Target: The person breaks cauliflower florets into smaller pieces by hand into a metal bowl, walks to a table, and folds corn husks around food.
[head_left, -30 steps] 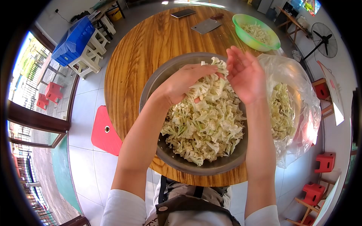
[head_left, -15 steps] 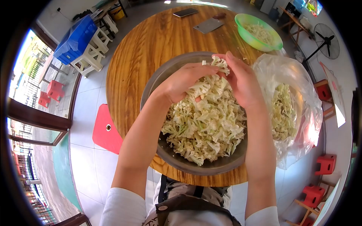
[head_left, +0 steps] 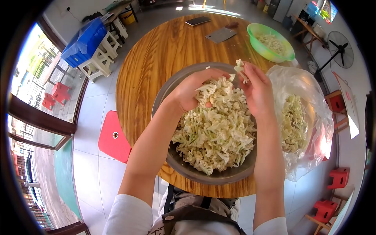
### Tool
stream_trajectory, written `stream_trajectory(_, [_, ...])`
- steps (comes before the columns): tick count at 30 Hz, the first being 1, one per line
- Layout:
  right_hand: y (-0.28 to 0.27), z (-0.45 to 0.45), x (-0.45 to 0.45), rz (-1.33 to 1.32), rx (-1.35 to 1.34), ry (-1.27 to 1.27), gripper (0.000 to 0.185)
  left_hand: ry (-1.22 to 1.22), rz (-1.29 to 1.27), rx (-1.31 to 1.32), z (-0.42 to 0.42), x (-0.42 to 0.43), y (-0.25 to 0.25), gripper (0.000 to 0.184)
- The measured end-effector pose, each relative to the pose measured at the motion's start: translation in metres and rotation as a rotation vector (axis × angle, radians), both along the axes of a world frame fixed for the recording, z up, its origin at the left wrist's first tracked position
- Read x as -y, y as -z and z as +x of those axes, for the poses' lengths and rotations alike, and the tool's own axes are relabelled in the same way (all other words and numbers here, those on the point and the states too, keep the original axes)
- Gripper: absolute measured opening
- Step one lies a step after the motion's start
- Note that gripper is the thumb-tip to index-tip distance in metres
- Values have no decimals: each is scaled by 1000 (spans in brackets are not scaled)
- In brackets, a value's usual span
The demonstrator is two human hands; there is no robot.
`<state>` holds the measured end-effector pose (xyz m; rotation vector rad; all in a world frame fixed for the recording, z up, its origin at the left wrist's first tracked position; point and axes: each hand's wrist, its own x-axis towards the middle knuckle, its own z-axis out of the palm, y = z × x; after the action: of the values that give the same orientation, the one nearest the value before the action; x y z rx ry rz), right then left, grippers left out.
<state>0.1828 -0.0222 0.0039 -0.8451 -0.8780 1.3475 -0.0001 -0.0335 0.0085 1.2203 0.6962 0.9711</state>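
Note:
A wide metal bowl [head_left: 159,102] heaped with cauliflower pieces [head_left: 219,129] stands at the near side of the round wooden table. My left hand [head_left: 196,88] curls round some cauliflower at the upper left of the heap, its fingertips partly hidden among the pieces. Between the thumb and fingers of my right hand [head_left: 256,88] is a small floret [head_left: 239,67], held above the bowl's upper right rim. To the right lies a clear plastic bag [head_left: 315,113] with more cut cauliflower [head_left: 293,125] inside.
On the far part of the wooden table [head_left: 156,47] are a phone [head_left: 197,20], a cleaver [head_left: 221,35] and a green basin [head_left: 288,55] holding cauliflower. A red stool [head_left: 113,137] stands at the table's left. A blue crate [head_left: 84,43] rests on white stools at the upper left.
My right hand has closed on a small floret and drawn it slightly away from my left hand. The view has tilted, so the table sits a little lower.

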Motion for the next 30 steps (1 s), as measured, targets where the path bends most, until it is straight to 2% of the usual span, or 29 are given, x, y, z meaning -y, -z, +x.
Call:
stream_trajectory(1, [0,1,0,-9,-25,-29,21,15,254,15,-2,-6,12,30])
stream_trajectory(3, [1,3,-1,-30,-73,-89,21,31,264,129,-4,-11,17,29])
stream_trajectory(5, [-2,1,0,-55,-60,-79,23,31,-227,314,-5,-13,12,28])
stream_trajectory(6, [-3,0,0,-68,-54,-74,24,119,-458,514,-4,-21,11,32])
stream_trajectory(9, [-1,-1,-1,-74,-66,-61,28,-47,-533,516,0,-20,13,35])
stream_trajectory(15, [-4,-2,1,-80,-14,-30,31,-120,-595,563,-4,-24,18,34])
stream_trajectory(18, [2,3,-3,-43,-2,-65,31,-112,-584,555,-4,-23,17,34])
stream_trajectory(21, [-2,0,0,-69,340,36,32,-65,-569,565,-2,-23,17,31])
stream_trajectory(24, [5,-7,1,221,760,244,32,-199,-536,380,6,-12,3,29])
stream_trajectory(28, [0,-14,6,251,541,72,27,-209,-598,105,13,-3,-15,26])
stream_trajectory(30, [0,-8,6,218,530,-42,25,-199,-445,48,15,-1,-10,28])
